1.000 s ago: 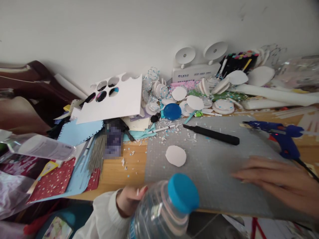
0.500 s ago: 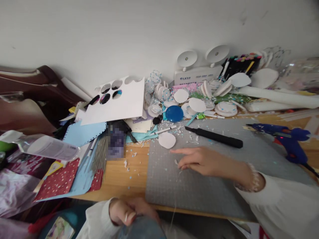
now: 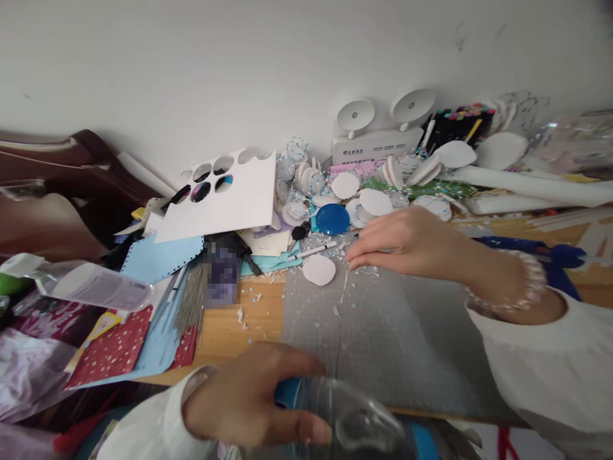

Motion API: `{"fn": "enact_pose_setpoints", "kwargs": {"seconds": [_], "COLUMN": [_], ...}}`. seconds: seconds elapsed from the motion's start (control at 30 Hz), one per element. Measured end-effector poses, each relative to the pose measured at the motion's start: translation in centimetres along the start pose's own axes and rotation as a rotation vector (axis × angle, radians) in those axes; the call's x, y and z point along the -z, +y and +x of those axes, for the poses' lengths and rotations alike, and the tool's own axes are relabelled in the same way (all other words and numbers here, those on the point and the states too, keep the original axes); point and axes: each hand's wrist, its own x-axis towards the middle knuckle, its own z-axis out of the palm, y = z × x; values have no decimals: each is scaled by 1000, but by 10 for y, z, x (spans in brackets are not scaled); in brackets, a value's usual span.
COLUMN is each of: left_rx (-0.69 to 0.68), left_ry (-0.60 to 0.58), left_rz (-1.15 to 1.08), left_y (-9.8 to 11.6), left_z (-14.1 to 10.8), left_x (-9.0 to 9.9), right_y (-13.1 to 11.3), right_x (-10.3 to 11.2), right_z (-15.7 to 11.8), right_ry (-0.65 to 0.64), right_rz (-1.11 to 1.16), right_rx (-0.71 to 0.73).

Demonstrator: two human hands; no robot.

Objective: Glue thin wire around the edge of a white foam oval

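Observation:
My left hand (image 3: pixel 258 399) is wrapped round a clear plastic bottle (image 3: pixel 354 421) with blue parts, at the bottom edge of the view. Above the grey cutting mat (image 3: pixel 383 332), my right hand (image 3: pixel 397 243) has its fingers pressed together. A thin pale strand (image 3: pixel 344 286) hangs below its fingertips; whatever they pinch is too small to make out. Left of those fingertips a white paper disc (image 3: pixel 318 269) lies on the mat, with small scraps around it. The blue glue gun (image 3: pixel 550 252) is partly hidden behind my right wrist.
Behind the mat stand piles of white discs (image 3: pixel 376 202), a blue lid (image 3: pixel 332 219) and a marker box (image 3: pixel 460 131). At left are a white board with round holes (image 3: pixel 230 207), coloured paper (image 3: pixel 112 345) and a lying bottle (image 3: pixel 96 284).
My right hand has moved up and right, over the black cutter, now hidden. My left hand has risen with the clear bottle, which now shows more above the mat's near edge.

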Motion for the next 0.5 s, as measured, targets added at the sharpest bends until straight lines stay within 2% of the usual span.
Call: {"fn": "enact_pose_setpoints", "kwargs": {"seconds": [0.07, 0.13, 0.23, 0.3, 0.37, 0.47, 0.5], "left_rx": [89, 176, 288, 335, 356, 370, 372], "left_ry": [188, 317, 396, 413, 406, 361, 346], "left_rz": [220, 354, 466, 536, 574, 563, 556], "left_y": [5, 4, 1, -1, -2, -2, -3], "left_z": [4, 11, 24, 31, 35, 38, 39], "left_x": [-9, -17, -22, -21, -18, -13, -11], "right_y": [-12, -25, -48, -64, -79, -98, -102], "right_x": [9, 15, 18, 15, 7, -12, -20], "right_z": [0, 0, 0, -5, -19, -55, -70], "right_ry": [143, 253, 376, 436, 407, 327, 265], "right_rz": [-253, -463, -625, -631, -587, -538, -542], "right_rx": [78, 134, 173, 242, 278, 209, 172]}}
